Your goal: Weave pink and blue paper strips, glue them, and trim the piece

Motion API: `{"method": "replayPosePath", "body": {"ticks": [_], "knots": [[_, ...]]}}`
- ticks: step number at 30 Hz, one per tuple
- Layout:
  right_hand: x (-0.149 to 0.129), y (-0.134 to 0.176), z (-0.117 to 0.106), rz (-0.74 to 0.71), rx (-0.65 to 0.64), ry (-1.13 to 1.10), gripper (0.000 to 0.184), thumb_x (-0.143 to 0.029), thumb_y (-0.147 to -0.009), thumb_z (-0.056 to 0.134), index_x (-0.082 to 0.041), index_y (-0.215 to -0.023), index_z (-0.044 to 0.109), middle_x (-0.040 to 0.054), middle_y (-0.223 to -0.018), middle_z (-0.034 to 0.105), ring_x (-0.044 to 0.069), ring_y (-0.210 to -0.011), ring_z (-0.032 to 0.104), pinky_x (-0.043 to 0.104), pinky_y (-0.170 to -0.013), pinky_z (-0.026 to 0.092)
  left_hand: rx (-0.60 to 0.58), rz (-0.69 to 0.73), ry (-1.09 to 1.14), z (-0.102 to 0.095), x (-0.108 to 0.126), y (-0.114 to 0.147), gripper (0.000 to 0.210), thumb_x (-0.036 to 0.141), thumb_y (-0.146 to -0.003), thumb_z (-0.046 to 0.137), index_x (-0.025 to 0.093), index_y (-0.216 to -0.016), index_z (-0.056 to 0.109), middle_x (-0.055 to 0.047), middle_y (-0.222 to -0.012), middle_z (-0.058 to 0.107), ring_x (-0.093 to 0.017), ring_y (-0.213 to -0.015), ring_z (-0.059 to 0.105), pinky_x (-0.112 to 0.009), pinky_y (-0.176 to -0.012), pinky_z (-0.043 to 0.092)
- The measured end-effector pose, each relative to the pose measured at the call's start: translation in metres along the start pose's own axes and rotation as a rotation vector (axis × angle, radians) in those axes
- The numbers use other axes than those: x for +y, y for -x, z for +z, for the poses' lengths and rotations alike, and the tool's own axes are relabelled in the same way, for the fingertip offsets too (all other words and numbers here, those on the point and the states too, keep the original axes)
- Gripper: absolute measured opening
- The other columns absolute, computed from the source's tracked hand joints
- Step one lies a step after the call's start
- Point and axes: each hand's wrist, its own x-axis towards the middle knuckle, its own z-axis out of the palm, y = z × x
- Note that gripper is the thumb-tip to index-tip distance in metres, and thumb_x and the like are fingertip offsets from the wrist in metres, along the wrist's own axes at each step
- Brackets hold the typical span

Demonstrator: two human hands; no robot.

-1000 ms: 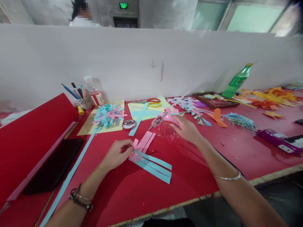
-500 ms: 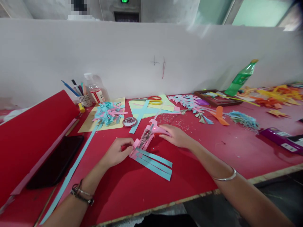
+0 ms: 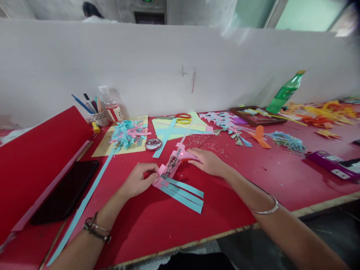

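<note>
Pinching the pink and blue paper strips [image 3: 185,195] at the end where they meet, thumb set against a bent forefinger, the left hand [image 3: 140,180] is low over the red tabletop [image 3: 225,210], the blue lengths fanning out rightward beyond its fingertips. Opposite it, the right hand [image 3: 210,162] is curled around the handle of a pink glue gun [image 3: 188,154], whose nozzle points down toward that same joined end, though whether the tip touches the paper I cannot tell. The strips lie nearer the person than the round tin [image 3: 153,144].
</note>
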Motion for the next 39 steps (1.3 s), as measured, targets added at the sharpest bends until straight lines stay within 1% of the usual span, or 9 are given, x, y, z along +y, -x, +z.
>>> {"method": "replayPosePath", "body": {"ticks": [10, 19, 25, 28, 30, 32, 34, 37, 39], "knots": [[0.008, -0.001, -0.004, 0.094, 0.073, 0.054, 0.041, -0.033, -0.083, 0.041, -0.016, -0.120, 0.046, 0.0105, -0.121, 0.051, 0.021, -0.110, 0.049, 0.035, -0.090, 0.040, 0.006, -0.009, 0.010, 0.000, 0.000, 0.001, 0.018, 0.019, -0.072, 0.038, 0.016, -0.057, 0.047, 0.003, -0.055, 0.050, -0.010, -0.057, 0.047, -0.021, -0.057, 0.037], [0.050, 0.002, -0.010, 0.354, 0.249, 0.070, 0.058, -0.049, -0.074, 0.049, -0.014, -0.120, 0.045, 0.0125, -0.119, 0.052, 0.026, -0.108, 0.049, 0.039, -0.086, 0.042, 0.071, 0.023, -0.033, 0.001, 0.000, -0.001, 0.020, 0.024, -0.075, 0.042, 0.015, -0.058, 0.049, 0.001, -0.060, 0.051, -0.011, -0.060, 0.047, -0.021, -0.060, 0.038], [0.070, 0.008, -0.013, 0.548, 0.196, 0.171, 0.056, -0.049, -0.076, 0.046, -0.011, -0.116, 0.047, 0.0160, -0.116, 0.054, 0.028, -0.103, 0.052, 0.039, -0.080, 0.043, 0.089, 0.061, -0.058, 0.002, -0.005, -0.003, 0.020, 0.024, -0.078, 0.043, 0.015, -0.062, 0.051, 0.000, -0.066, 0.051, -0.011, -0.065, 0.048, -0.022, -0.064, 0.038], [0.074, 0.010, -0.014, 0.569, 0.139, 0.225, 0.048, -0.046, -0.079, 0.042, -0.010, -0.111, 0.051, 0.0163, -0.105, 0.058, 0.027, -0.097, 0.054, 0.037, -0.076, 0.044, 0.125, 0.035, -0.065, 0.002, -0.007, -0.003, 0.020, 0.025, -0.079, 0.043, 0.016, -0.063, 0.050, 0.001, -0.067, 0.051, -0.011, -0.065, 0.048, -0.021, -0.063, 0.037], [0.071, 0.009, -0.016, 0.571, 0.164, 0.297, 0.044, -0.045, -0.080, 0.042, -0.011, -0.104, 0.054, 0.0158, -0.100, 0.059, 0.028, -0.095, 0.054, 0.038, -0.074, 0.043, 0.148, 0.023, -0.055, 0.002, -0.007, -0.003, 0.020, 0.027, -0.079, 0.044, 0.016, -0.064, 0.051, 0.000, -0.067, 0.051, -0.011, -0.065, 0.048, -0.021, -0.062, 0.037], [0.059, 0.006, -0.020, 0.559, 0.283, 0.372, 0.042, -0.046, -0.079, 0.043, -0.012, -0.101, 0.055, 0.0160, -0.099, 0.058, 0.029, -0.096, 0.051, 0.040, -0.076, 0.041, 0.178, 0.006, -0.034, 0.002, -0.006, -0.003, 0.021, 0.030, -0.079, 0.044, 0.015, -0.066, 0.053, 0.000, -0.067, 0.052, -0.012, -0.065, 0.048, -0.021, -0.061, 0.038], [0.039, 0.001, -0.022, 0.467, 0.405, 0.323, 0.037, -0.042, -0.080, 0.043, -0.014, -0.099, 0.055, 0.0143, -0.099, 0.057, 0.027, -0.095, 0.051, 0.038, -0.078, 0.040, 0.205, -0.024, 0.010, 0.003, -0.004, -0.003, 0.022, 0.033, -0.078, 0.045, 0.015, -0.069, 0.054, 0.000, -0.067, 0.053, -0.012, -0.064, 0.048, -0.021, -0.059, 0.038], [-0.001, -0.006, -0.020, 0.145, 0.333, -0.071, 0.025, -0.035, -0.082, 0.042, -0.017, -0.094, 0.055, 0.0073, -0.088, 0.059, 0.017, -0.081, 0.054, 0.029, -0.073, 0.042, 0.223, -0.068, 0.087, 0.006, -0.003, -0.004, 0.022, 0.035, -0.077, 0.046, 0.015, -0.076, 0.056, 0.000, -0.066, 0.054, -0.012, -0.061, 0.048, -0.021, -0.057, 0.040], [-0.027, -0.010, -0.015, -0.023, 0.236, -0.293, 0.028, -0.036, -0.079, 0.048, -0.017, -0.100, 0.053, 0.0062, -0.090, 0.057, 0.015, -0.078, 0.053, 0.026, -0.071, 0.043, 0.224, -0.078, 0.131, 0.009, -0.003, -0.004, 0.022, 0.035, -0.076, 0.048, 0.015, -0.081, 0.057, 0.001, -0.065, 0.054, -0.011, -0.060, 0.049, -0.022, -0.058, 0.042]]}}
